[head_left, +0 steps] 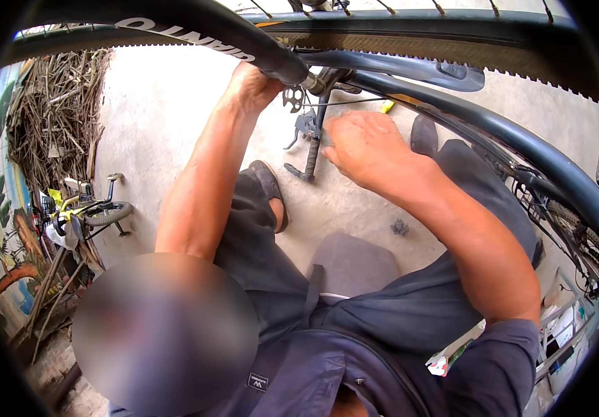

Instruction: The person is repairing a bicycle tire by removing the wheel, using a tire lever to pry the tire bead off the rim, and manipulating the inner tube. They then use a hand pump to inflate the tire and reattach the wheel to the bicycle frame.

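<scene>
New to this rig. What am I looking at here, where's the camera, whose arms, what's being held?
It is one fisheye camera worn on a person's head, looking down, so straight edges bend. Both bare forearms are that person's own. The left hand grips the end of a black bicycle frame tube beside the rear wheel. The right hand is closed near the rear derailleur; what it holds, if anything, is hidden. Below is a concrete floor. A small bicycle and a pile of sticks lie at left.
</scene>
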`<state>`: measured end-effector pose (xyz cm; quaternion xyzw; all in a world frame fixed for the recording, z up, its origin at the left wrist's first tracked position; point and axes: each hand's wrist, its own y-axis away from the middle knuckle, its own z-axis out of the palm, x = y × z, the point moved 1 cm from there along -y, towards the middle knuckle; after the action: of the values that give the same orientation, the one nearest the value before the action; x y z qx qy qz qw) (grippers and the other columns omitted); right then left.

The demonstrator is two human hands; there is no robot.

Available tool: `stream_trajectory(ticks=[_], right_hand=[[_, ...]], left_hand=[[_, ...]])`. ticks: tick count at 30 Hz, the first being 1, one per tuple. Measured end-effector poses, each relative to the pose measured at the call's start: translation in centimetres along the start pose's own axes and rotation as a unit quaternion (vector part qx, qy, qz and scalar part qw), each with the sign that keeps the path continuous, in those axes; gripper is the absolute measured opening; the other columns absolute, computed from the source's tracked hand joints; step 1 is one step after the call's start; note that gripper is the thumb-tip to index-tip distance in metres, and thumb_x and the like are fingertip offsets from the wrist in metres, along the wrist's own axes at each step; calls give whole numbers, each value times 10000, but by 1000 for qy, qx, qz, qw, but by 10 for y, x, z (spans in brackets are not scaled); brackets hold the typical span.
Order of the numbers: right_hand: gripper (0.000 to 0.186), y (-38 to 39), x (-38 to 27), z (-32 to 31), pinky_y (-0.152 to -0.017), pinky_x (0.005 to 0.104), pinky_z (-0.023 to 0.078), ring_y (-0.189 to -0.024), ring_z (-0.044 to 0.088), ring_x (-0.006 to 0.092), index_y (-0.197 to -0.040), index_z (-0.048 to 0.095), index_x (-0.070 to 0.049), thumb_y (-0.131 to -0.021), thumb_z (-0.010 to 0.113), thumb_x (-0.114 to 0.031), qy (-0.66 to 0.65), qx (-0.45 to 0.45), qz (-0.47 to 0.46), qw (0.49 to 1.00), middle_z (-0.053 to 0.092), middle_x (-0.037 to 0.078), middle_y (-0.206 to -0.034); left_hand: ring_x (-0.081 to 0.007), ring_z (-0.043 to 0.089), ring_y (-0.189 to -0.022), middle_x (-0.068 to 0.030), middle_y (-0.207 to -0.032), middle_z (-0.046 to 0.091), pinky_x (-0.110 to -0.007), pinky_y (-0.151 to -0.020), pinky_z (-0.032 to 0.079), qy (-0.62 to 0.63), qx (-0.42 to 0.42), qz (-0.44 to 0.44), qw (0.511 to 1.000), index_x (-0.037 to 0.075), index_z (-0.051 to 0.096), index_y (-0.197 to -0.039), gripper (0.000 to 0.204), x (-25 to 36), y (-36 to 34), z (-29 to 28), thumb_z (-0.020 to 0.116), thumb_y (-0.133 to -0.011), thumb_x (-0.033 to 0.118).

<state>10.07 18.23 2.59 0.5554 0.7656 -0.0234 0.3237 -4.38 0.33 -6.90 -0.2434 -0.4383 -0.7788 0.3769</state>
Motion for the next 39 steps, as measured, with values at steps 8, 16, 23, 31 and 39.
stream_trajectory(ticks=[8, 16, 23, 31, 39], right_hand=[[211, -8, -12, -13, -727, 418, 511, -819, 651, 350, -898, 610, 33, -815, 620, -160, -27, 109, 35, 993, 653, 211, -824], [320, -18, -18, -18, -737, 435, 518, -807, 638, 396, -1037, 520, 86, -824, 623, -130, -98, 255, 17, 962, 613, 242, -866], [416, -25, -22, -19, -736, 444, 510, -814, 631, 411, -1107, 482, 100, -816, 649, -146, -128, 220, 30, 967, 618, 262, -876], [530, -32, -25, -17, -740, 455, 494, -800, 629, 419, -1205, 450, 80, -804, 674, -186, -149, 210, 67, 964, 636, 262, -822], [494, -27, -34, -26, -707, 450, 498, -754, 636, 403, -1191, 464, 88, -825, 648, -189, -161, 227, 42, 960, 633, 232, -719]], left_hand=[[-250, 673, -820, -172, -923, 668, -346, -700, 569, -62, -46, -23, 997, -28, 587, -1034, 218, 17, -4, 0, 606, -862, 103], [-227, 641, -814, -112, -878, 650, -370, -752, 541, 19, -7, -1, 1000, 6, 601, -954, 173, 4, 14, 14, 660, -809, 81], [-226, 626, -873, -117, -929, 637, -364, -840, 516, 69, -68, -8, 995, 2, 586, -976, 183, 0, 14, 15, 644, -841, 110], [-234, 643, -823, -116, -905, 648, -385, -762, 525, 18, -57, -7, 998, 11, 586, -983, 225, 6, 15, 20, 677, -800, 106], [-178, 642, -684, -92, -854, 666, -288, -542, 529, -118, -61, -61, 989, 36, 621, -994, 212, 33, 10, 10, 674, -818, 140]])
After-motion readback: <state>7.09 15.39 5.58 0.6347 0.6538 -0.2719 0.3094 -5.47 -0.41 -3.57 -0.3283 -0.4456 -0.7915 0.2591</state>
